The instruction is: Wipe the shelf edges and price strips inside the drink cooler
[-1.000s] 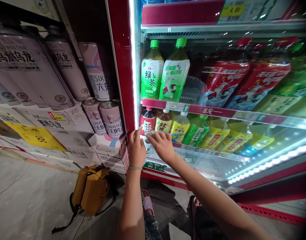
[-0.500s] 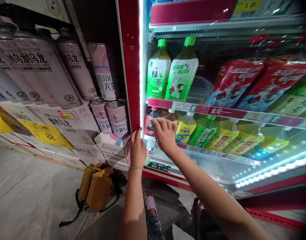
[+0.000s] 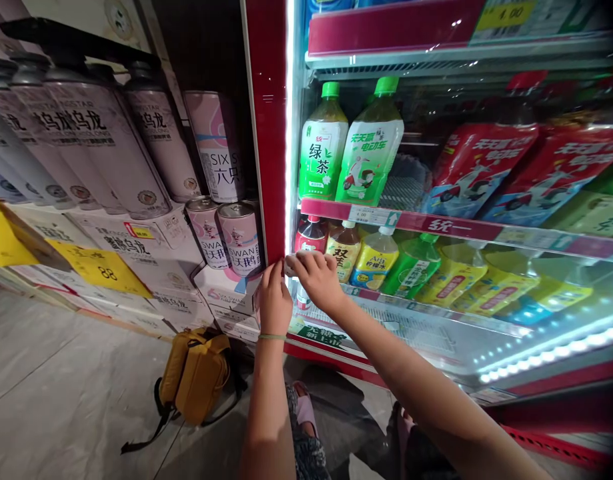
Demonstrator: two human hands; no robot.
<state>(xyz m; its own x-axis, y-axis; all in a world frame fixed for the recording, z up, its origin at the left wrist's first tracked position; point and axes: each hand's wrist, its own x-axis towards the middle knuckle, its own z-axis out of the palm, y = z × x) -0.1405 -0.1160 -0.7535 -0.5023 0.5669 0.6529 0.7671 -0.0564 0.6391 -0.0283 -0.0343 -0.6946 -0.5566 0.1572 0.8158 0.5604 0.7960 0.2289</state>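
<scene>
My left hand (image 3: 275, 303) rests against the lower part of the red cooler frame (image 3: 269, 133), its fingers stretched upward along it. Beside it, my right hand (image 3: 317, 279) is closed around a small crumpled whitish wad (image 3: 289, 265), mostly hidden by the fingers; I cannot tell if it is cloth or tissue. The wad touches the lit frame edge, close to my left fingertips. Just behind my right hand stand a red-labelled bottle (image 3: 311, 233) and a brown-capped bottle (image 3: 344, 250) on the lower shelf.
Two green tea bottles (image 3: 323, 153) stand on the shelf above, with red-labelled bottles (image 3: 479, 160) to their right. Left of the frame are pink cans (image 3: 240, 243) on boxes and tall canisters (image 3: 103, 147). A mustard backpack (image 3: 199, 380) lies on the floor.
My right hand has moved left and slightly down with the wad, from before the red-labelled bottle to the frame edge beside my left hand. The brown-capped bottle's label now shows.
</scene>
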